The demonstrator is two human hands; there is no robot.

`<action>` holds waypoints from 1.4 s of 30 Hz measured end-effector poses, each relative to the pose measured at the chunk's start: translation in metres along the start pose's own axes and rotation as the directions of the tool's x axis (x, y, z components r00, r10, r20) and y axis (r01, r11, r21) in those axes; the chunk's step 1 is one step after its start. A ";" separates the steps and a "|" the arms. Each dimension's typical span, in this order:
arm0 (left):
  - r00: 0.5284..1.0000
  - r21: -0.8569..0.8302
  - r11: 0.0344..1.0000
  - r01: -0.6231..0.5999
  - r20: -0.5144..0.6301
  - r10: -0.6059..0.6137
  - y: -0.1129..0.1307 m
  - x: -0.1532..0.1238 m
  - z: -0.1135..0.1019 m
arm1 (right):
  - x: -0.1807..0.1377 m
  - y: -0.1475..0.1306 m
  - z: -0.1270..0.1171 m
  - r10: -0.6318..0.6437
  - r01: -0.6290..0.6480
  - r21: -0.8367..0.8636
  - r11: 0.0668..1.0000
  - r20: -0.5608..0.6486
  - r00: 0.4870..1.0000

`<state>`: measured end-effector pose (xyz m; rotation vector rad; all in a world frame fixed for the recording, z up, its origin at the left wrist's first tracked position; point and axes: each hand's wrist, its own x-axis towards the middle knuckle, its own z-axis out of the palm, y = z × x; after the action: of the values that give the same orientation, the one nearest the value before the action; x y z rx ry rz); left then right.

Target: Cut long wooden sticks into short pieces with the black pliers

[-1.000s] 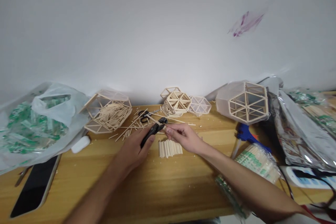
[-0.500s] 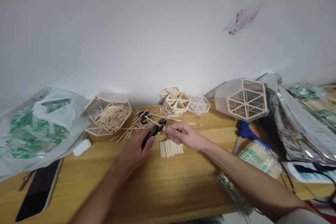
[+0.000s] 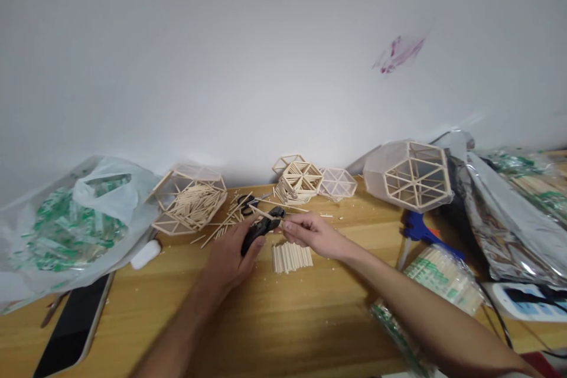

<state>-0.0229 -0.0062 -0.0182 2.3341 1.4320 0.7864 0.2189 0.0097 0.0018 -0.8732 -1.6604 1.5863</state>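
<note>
My left hand (image 3: 228, 254) is closed around the black handles of a pair of cutting pliers (image 3: 259, 233), whose head points to the upper right. A thin wooden stick (image 3: 262, 211) runs past the jaws to the fingertips of my right hand (image 3: 312, 234), which pinches its end. Whether the jaws touch the stick is hard to see. Just below my hands lies a neat row of short cut sticks (image 3: 291, 257). Behind my left hand are loose sticks (image 3: 221, 225) and black-handled scissors (image 3: 247, 204).
A hexagonal stick frame (image 3: 162, 221) full of short sticks stands left. Small hexagonal frames (image 3: 301, 182) and a larger covered one (image 3: 385, 174) line the wall. A plastic bag (image 3: 137, 201), phone (image 3: 73, 331), blue glue gun (image 3: 416, 227), packaged sticks (image 3: 443, 277) and power strip (image 3: 527, 301) lie around.
The view has tilted slightly, so everything sits a little lower. The pliers' handles look wider apart in my left hand. My right hand stays beside the jaws with the stick.
</note>
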 end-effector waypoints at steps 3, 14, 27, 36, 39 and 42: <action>0.996 -0.014 0.998 0.068 -0.060 -0.069 -0.005 0.001 -0.003 | 0.000 -0.002 -0.007 -0.014 0.005 -0.161 0.987 -0.052 0.999; 0.992 -0.135 0.985 0.108 -0.049 -0.115 -0.010 0.002 -0.008 | 0.006 0.033 -0.018 -0.151 -0.063 -0.831 0.553 -0.174 0.973; 0.990 -0.017 0.992 0.122 0.070 -0.121 -0.004 0.001 0.001 | -0.001 0.003 0.004 -0.255 0.136 -0.436 0.890 -0.227 0.940; 0.978 0.001 0.981 0.196 0.069 -0.196 0.010 0.000 0.008 | 0.000 0.004 0.012 -0.219 0.062 -0.465 0.883 -0.292 0.931; 0.977 0.059 0.978 0.198 0.069 -0.202 0.010 0.000 0.008 | 0.000 0.003 0.013 -0.217 0.057 -0.493 0.868 -0.273 0.937; 0.974 0.112 0.974 0.198 0.093 -0.208 0.009 0.000 0.008 | 0.000 0.002 0.012 -0.217 0.064 -0.525 0.849 -0.237 0.947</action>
<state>-0.0114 -0.0100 -0.0200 2.2173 1.6670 0.5393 0.2091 0.0032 -0.0009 -1.1515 -1.9064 0.8628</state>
